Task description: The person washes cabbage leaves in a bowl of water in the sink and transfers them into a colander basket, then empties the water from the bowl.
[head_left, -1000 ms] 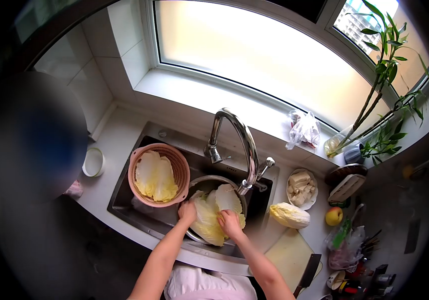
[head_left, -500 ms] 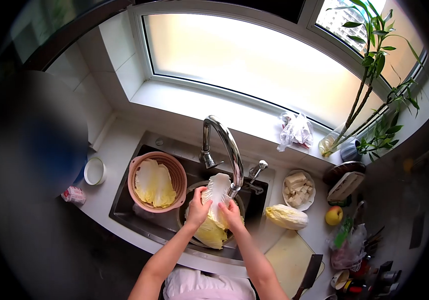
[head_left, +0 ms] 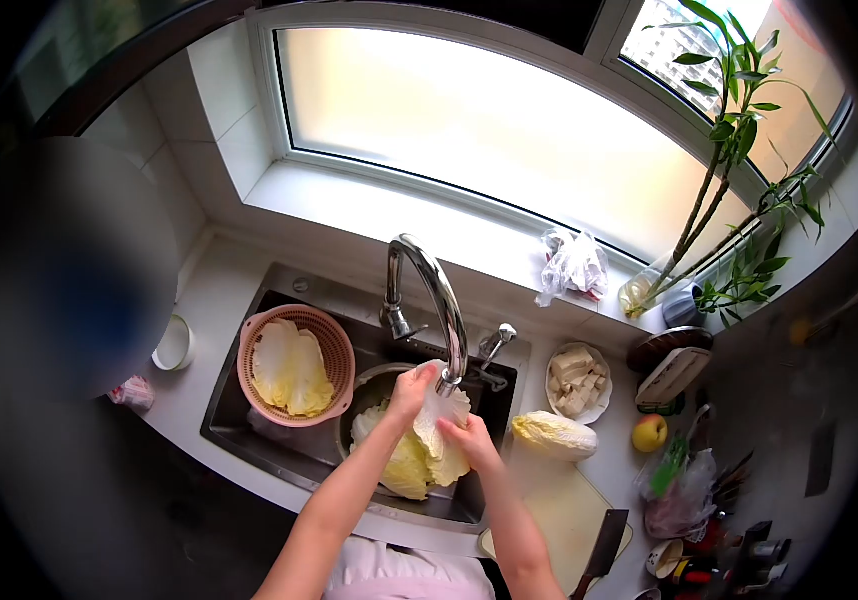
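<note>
I pinch a cabbage leaf point(head_left: 457, 462) between both hands, thumbs and fingers closed on it. My left hand point(head_left: 410, 393) grips it high on its left edge, close to the spout, and my right hand point(head_left: 470, 441) grips its right side, a little lower and nearer to me. The leaf sits right beneath the end of the curved tap point(head_left: 442, 292), over the metal basin point(head_left: 373, 384), its pale part up by the spout and its yellow, frilly part hanging towards me. I cannot tell whether the spout touches it. More leaves point(head_left: 365, 425) lie in the basin, partly hidden by my left forearm. To the left, also within the sink point(head_left: 301, 463), the pink colander point(head_left: 247, 350) holds pale and yellow leaves lying flat. On the counter to my right, a piece of cabbage point(head_left: 555, 436) rests on its side, just in front of a white plate point(head_left: 601, 404) of pale chunks point(head_left: 577, 381). Nearer me, a cleaver point(head_left: 606, 544) lies across the right part of the cutting board point(head_left: 552, 500), and a yellow-red apple point(head_left: 650, 433) sits farther right.
</note>
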`<state>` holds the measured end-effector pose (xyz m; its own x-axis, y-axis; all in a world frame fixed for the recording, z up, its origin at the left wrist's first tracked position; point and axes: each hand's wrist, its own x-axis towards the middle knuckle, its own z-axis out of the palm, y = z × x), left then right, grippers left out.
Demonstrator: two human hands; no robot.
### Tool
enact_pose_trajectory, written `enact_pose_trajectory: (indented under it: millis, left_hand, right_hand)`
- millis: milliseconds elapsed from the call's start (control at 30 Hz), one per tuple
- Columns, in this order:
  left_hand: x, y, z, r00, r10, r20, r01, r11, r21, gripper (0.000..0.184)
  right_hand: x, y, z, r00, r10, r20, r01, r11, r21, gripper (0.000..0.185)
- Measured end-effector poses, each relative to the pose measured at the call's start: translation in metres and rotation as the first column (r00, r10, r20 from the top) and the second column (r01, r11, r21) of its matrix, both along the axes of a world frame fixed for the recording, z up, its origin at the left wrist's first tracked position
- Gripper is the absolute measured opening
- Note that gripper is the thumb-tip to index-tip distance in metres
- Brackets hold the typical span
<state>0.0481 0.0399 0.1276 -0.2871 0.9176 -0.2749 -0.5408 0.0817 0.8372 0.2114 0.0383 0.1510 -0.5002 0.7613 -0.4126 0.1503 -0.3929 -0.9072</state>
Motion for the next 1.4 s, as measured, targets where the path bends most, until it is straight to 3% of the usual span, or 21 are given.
enact_pose_trajectory:
  millis: [100, 167, 233, 300, 333, 400, 533, 567, 600, 633, 700, 833, 900, 1000, 1033, 1067, 1133, 1233, 1300, 1333, 1400]
  left_hand:
    - [-0.006, -0.003, 0.006, 1.0, -0.019, 0.02, 0.017, 0.996, 0.092, 0.027]
    - [-0.01, 0.0, -0.001, 0.987, -0.157, -0.04, 0.16, 0.981, 0.111, 0.026]
    - [-0.011, 0.0, -0.001, 0.99, -0.126, -0.065, 0.132, 0.986, 0.103, 0.019]
    - [-0.017, -0.001, 0.003, 0.884, -0.119, -0.451, 0.123, 0.992, -0.02, 0.013]
    - [-0.017, -0.001, 0.008, 0.886, -0.117, -0.449, 0.122, 0.992, -0.019, 0.013]
    - [-0.018, -0.003, 0.018, 0.681, -0.146, -0.718, 0.056, 0.987, -0.148, 0.018]
    - [-0.027, 0.0, -0.004, 0.653, -0.321, -0.686, 0.21, 0.947, -0.243, 0.021]
    - [-0.02, 0.0, -0.007, 0.889, -0.209, -0.408, 0.209, 0.977, -0.045, 0.023]
    - [-0.017, -0.001, -0.008, 0.991, -0.123, -0.053, 0.13, 0.982, 0.14, 0.028]
    - [-0.016, -0.01, 0.004, 0.986, -0.15, 0.067, 0.143, 0.986, 0.09, 0.039]
    - [-0.005, -0.026, 0.014, 0.994, -0.104, 0.045, 0.104, 0.994, -0.011, 0.039]
    - [-0.014, -0.054, -0.015, 0.979, -0.103, -0.174, 0.083, 0.99, -0.117, 0.024]
    - [-0.035, -0.062, -0.024, 0.944, -0.031, -0.329, -0.039, 0.978, -0.204, 0.024]
    - [-0.09, -0.067, -0.019, 0.898, 0.15, -0.413, -0.223, 0.965, -0.135, 0.026]
    - [-0.114, -0.069, -0.041, 0.915, 0.256, -0.313, -0.281, 0.959, -0.038, 0.028]
    - [-0.135, -0.074, -0.028, 0.859, 0.285, -0.425, -0.341, 0.938, -0.06, 0.032]
    - [-0.186, -0.09, -0.03, 0.598, 0.119, -0.793, -0.359, 0.924, -0.132, 0.037]
    - [-0.203, -0.098, -0.007, 0.499, 0.066, -0.864, -0.478, 0.853, -0.211, 0.046]
    - [-0.187, -0.095, 0.01, -0.24, -0.116, -0.964, -0.664, 0.744, 0.076, 0.05]
    - [-0.174, -0.09, 0.014, -0.172, 0.006, -0.985, -0.605, 0.788, 0.11, 0.049]
    - [-0.132, -0.085, 0.01, 0.203, 0.008, -0.979, -0.362, 0.93, -0.068, 0.046]
  right_hand:
    - [0.002, -0.001, -0.003, 0.997, 0.081, 0.003, -0.081, 0.991, -0.111, 0.027]
    - [-0.003, -0.009, 0.017, 0.999, -0.017, -0.031, 0.011, 0.981, -0.193, 0.023]
    - [-0.002, -0.01, 0.022, 1.0, 0.006, -0.014, -0.008, 0.986, -0.166, 0.024]
    - [0.001, -0.009, 0.023, 0.998, 0.036, 0.042, -0.029, 0.987, -0.158, 0.023]
    - [0.004, -0.007, 0.018, 0.998, 0.038, 0.045, -0.03, 0.987, -0.157, 0.023]
    - [0.007, 0.0, 0.01, 0.984, 0.105, 0.147, -0.092, 0.992, -0.089, 0.021]
    - [0.009, 0.0, 0.012, 0.989, 0.103, 0.102, -0.096, 0.993, -0.071, 0.019]
    - [0.008, 0.0, 0.009, 0.989, 0.11, 0.098, -0.103, 0.992, -0.073, 0.019]
    - [0.005, 0.0, 0.006, 0.994, 0.081, 0.067, -0.077, 0.995, -0.071, 0.02]
    - [0.001, 0.0, 0.003, 0.998, 0.052, 0.036, -0.05, 0.996, -0.07, 0.022]
    - [-0.011, 0.002, -0.014, 0.998, -0.011, -0.057, 0.01, 1.0, -0.023, 0.023]
    - [-0.028, 0.012, -0.043, 0.994, 0.02, 0.106, -0.049, 0.96, 0.274, 0.019]
    - [-0.034, 0.015, -0.047, 0.936, 0.1, 0.338, -0.255, 0.854, 0.453, 0.022]
    - [-0.024, 0.02, -0.066, 0.925, -0.001, 0.379, -0.234, 0.785, 0.574, 0.023]
    - [-0.016, 0.021, -0.076, 0.906, -0.085, 0.415, -0.225, 0.733, 0.642, 0.023]
    - [-0.007, 0.023, -0.087, 0.802, -0.063, 0.594, -0.356, 0.749, 0.559, 0.029]
    - [0.001, 0.014, -0.102, 0.728, -0.086, 0.68, -0.416, 0.733, 0.538, 0.033]
    - [0.0, 0.006, -0.11, 0.58, -0.054, 0.813, -0.522, 0.741, 0.422, 0.042]
    - [-0.009, -0.003, -0.11, 0.544, -0.197, 0.816, -0.474, 0.73, 0.492, 0.045]
    - [-0.015, -0.007, -0.107, 0.52, -0.198, 0.831, -0.433, 0.777, 0.456, 0.046]
    - [-0.014, -0.01, -0.124, 0.577, -0.178, 0.797, -0.381, 0.805, 0.456, 0.044]
